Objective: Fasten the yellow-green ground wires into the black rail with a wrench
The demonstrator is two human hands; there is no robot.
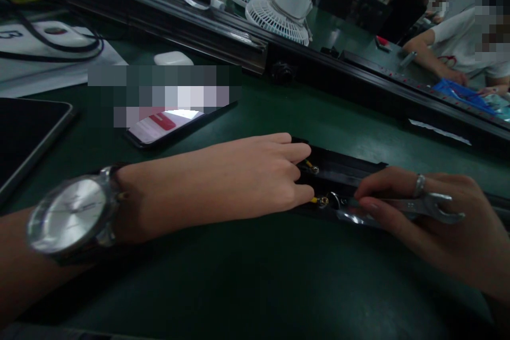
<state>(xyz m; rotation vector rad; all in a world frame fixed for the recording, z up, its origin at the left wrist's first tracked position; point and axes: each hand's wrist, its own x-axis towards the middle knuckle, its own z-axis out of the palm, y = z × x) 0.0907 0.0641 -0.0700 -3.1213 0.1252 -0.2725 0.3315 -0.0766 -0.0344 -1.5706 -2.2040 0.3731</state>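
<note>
A long black part (350,170) lies on the green mat, with small brass terminals at its left end. My left hand (255,175), a watch on its wrist, rests knuckles up with fingertips pressed on that end by the yellow-sleeved terminals (319,201). My right hand (430,218), wearing a ring, is closed round a silver open-ended spanner (422,206); the spanner's far end sits at a nut near the lower terminal.
A lit phone (167,125) lies behind my left forearm, a dark tablet (27,133) at far left, a white earbud case (173,58) beyond. A black conveyor rail (255,48) crosses behind; white desk fans (287,5) and another person's arm (434,58) lie past it.
</note>
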